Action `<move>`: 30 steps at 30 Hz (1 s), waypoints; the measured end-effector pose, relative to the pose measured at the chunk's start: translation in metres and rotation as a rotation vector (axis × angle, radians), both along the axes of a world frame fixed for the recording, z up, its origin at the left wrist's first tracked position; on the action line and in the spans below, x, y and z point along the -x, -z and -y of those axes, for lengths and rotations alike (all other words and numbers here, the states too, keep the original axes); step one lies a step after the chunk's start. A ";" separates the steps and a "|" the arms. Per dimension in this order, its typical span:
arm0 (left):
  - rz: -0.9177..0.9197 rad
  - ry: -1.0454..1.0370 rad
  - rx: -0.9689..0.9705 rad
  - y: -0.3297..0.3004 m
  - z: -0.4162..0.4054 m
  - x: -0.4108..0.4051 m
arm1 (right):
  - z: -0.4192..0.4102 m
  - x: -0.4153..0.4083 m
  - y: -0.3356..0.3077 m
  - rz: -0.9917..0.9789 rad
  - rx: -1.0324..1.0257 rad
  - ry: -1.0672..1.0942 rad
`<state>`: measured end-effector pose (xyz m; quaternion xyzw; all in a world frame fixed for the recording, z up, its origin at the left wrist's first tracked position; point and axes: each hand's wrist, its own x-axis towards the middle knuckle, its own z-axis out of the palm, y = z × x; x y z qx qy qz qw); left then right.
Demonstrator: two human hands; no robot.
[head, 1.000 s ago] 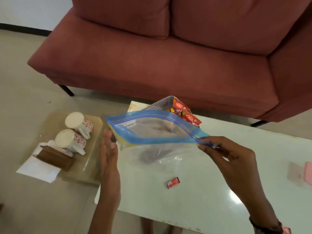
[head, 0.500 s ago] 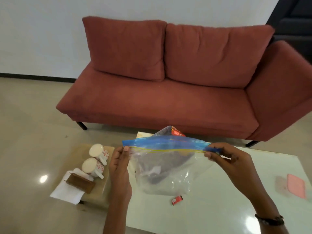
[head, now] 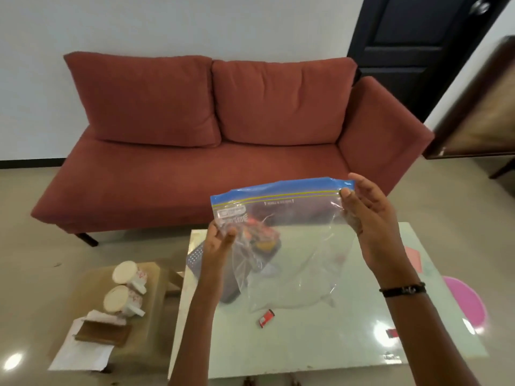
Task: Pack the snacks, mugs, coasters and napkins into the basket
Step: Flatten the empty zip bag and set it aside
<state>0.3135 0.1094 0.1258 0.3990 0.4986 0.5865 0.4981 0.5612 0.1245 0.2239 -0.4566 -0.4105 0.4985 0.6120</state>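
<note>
I hold a clear zip bag (head: 292,218) with a blue seal strip up over the table. My left hand (head: 218,243) pinches its lower left side and my right hand (head: 367,215) holds its right top corner. Through the bag a grey perforated basket (head: 196,260) shows on the table, with red snack packets (head: 260,232) in it. A small red snack packet (head: 266,322) lies loose on the table. Two white mugs (head: 126,288) lie on their sides on a low side table, next to brown wooden coasters (head: 103,332) resting on white napkins (head: 80,355).
The glossy white table (head: 320,344) has a pink round mat (head: 462,305) and a pink sheet (head: 415,257) at its right. A red sofa (head: 211,140) stands behind it. A dark door (head: 418,37) and a wooden chair (head: 479,112) are at the far right.
The view has tilted up and back. The bag's mouth, open a second ago, now looks flat and closed, and my hands have raised the bag and turned it upright.
</note>
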 end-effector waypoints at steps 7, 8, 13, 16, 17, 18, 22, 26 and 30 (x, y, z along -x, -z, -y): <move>0.098 0.062 0.044 -0.010 -0.006 -0.069 | -0.001 -0.050 -0.003 -0.157 0.049 0.126; 0.117 0.036 0.059 -0.011 -0.009 -0.079 | 0.000 -0.061 -0.001 -0.142 0.071 0.106; 0.132 -0.049 0.097 -0.019 -0.025 -0.134 | 0.018 -0.111 0.034 0.081 0.234 -0.098; 0.127 -0.052 0.120 -0.020 -0.031 -0.176 | 0.023 -0.143 0.057 0.147 0.330 -0.081; 0.104 -0.056 0.130 -0.018 -0.032 -0.188 | 0.021 -0.159 0.062 0.146 0.351 -0.050; 0.070 -0.063 0.136 -0.015 -0.034 -0.200 | 0.019 -0.176 0.064 0.141 0.362 -0.015; -0.021 -0.022 0.113 -0.004 -0.045 -0.248 | 0.006 -0.252 0.062 0.119 0.348 0.060; -0.027 0.255 0.229 0.001 -0.042 -0.303 | -0.002 -0.312 0.060 0.068 0.317 0.098; -0.038 0.409 0.314 0.007 -0.029 -0.345 | -0.001 -0.353 0.067 0.062 0.327 0.099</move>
